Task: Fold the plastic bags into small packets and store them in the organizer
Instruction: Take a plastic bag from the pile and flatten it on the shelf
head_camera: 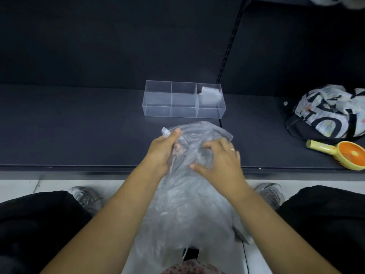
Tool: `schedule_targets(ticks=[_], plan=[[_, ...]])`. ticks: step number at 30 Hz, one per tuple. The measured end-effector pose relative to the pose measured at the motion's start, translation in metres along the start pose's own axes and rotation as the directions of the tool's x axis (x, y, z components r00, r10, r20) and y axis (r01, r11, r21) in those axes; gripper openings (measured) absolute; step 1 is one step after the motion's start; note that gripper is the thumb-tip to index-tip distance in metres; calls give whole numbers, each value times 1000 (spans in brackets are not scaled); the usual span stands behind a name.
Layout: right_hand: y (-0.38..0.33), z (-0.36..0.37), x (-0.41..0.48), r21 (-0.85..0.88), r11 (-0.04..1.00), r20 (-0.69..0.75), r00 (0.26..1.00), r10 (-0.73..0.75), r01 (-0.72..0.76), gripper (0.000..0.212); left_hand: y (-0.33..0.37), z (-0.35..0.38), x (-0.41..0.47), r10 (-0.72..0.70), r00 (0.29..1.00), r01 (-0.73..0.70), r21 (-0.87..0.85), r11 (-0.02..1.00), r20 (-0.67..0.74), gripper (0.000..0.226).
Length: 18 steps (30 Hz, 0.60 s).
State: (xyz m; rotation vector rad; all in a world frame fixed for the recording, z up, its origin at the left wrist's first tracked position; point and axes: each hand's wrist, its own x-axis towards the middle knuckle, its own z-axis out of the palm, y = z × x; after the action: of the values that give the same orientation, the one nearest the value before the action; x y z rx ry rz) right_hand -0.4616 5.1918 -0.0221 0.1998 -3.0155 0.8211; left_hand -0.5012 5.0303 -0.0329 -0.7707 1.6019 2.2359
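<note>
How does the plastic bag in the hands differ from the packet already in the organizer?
The plastic bag is large, loose and crumpled; the packet is small and folded. The left hand and the right hand grip the plastic bag; the packet lies untouched in the right-end compartment of the organizer. Both are pale, translucent plastic.

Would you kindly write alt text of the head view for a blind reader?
The left hand grips the top of a clear plastic bag while the right hand grips its middle, over a dark shelf. Beyond, an organizer holds one folded packet in its rightmost compartment.
</note>
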Motion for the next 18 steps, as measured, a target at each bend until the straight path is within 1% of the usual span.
schedule_targets(ticks=[1,2,3,4,5,7,9,10,11,13,14,15,16,18], plan=[[2,7,1,19,998,-12,998,56,-56,36,0,0,0,-6,1000,6,-13,1000,-1,25],[4,11,3,117,988,-20,995,102,-99,22,0,-1,-1,-15,1000,15,-26,1000,-3,24],[6,12,3,251,959,-9,990,139,-132,10,0,-2,-2,-19,1000,18,-37,999,-12,24],[8,11,4,381,910,16,985,170,-163,6,0,-3,-3,-15,999,14,-44,999,-32,23],[12,9,7,477,857,32,978,207,-197,10,0,-6,-3,-9,998,6,-46,999,-65,23],[20,1,12,582,775,39,960,276,-247,15,1,-11,-1,-7,990,-1,-56,998,-137,21],[24,-3,15,615,743,63,956,285,-262,14,3,-16,3,-13,982,-3,-87,996,-188,20],[24,-2,16,616,737,109,957,269,-277,15,3,-17,5,-17,979,-4,-103,995,-201,20],[22,3,15,597,742,181,952,245,-304,22,4,-17,5,-20,979,-5,-117,993,-205,20],[14,21,13,525,770,320,922,216,-363,43,4,-14,5,-30,980,3,-135,991,-196,22],[10,32,13,500,779,340,913,226,-379,46,3,-11,4,-34,982,8,-135,991,-187,24],[6,41,14,504,770,330,911,248,-392,44,2,-9,3,-35,983,11,-132,991,-179,25],[3,47,15,541,735,312,909,277,-410,35,1,-8,3,-37,984,14,-130,991,-175,24],[2,51,17,645,644,279,911,304,-412,8,0,-10,5,-46,980,19,-139,990,-191,22]])
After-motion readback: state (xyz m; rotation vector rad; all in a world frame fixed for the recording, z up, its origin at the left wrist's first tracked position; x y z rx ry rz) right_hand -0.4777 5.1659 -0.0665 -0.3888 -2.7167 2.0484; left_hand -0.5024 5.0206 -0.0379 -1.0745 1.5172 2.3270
